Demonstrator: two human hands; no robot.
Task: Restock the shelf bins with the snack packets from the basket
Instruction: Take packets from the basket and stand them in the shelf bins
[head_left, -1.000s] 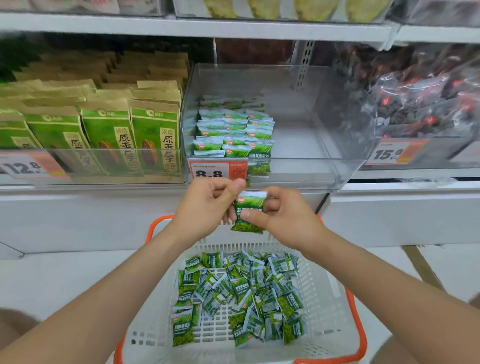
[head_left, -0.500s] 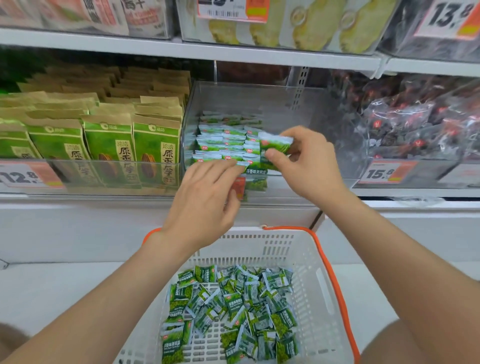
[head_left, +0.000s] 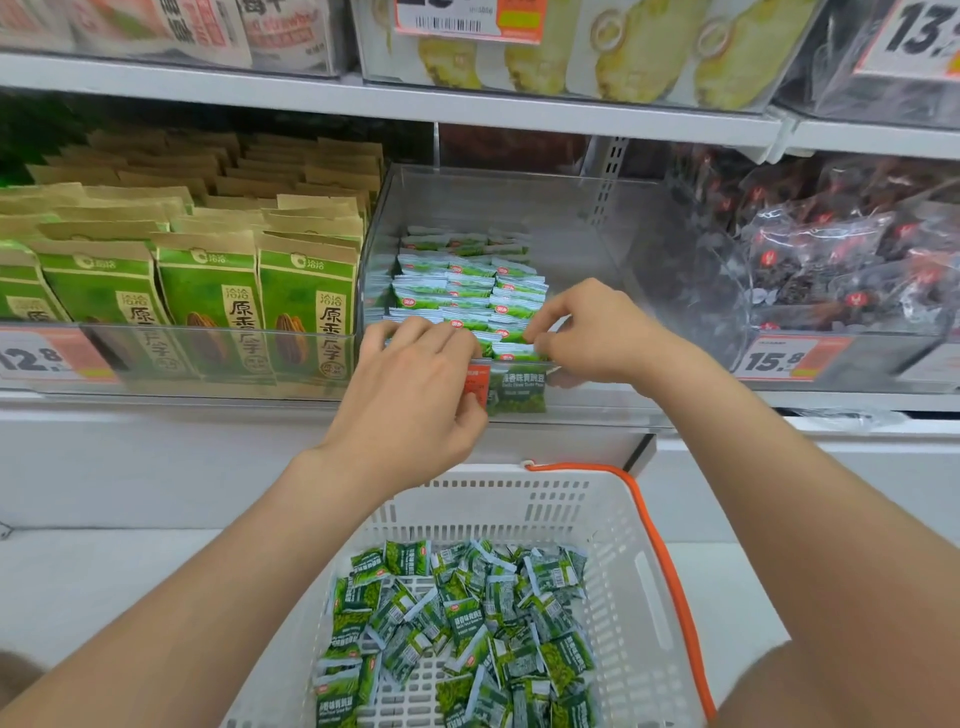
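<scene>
Green packet (head_left: 519, 387) stands upright, facing out, in clear bin (head_left: 597, 234) — right hand (head_left: 597, 332) fingers pinch its top, left hand (head_left: 410, 389) grip unclear.

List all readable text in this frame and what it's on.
"12.8": left price tag, on the seed-bag bin front.
"15.8": right price tag, on the dark-snack bin front.
"13.": top-right price tag, cut off by the frame.
"洽洽" and "原香瓜子": green seed bags.
"蒜香味青豌豆": front pea packet in the clear bin; the English line under it is too small.
Unreadable: barcode tag, upper-left pouches, red tag mostly behind the left hand.
</scene>
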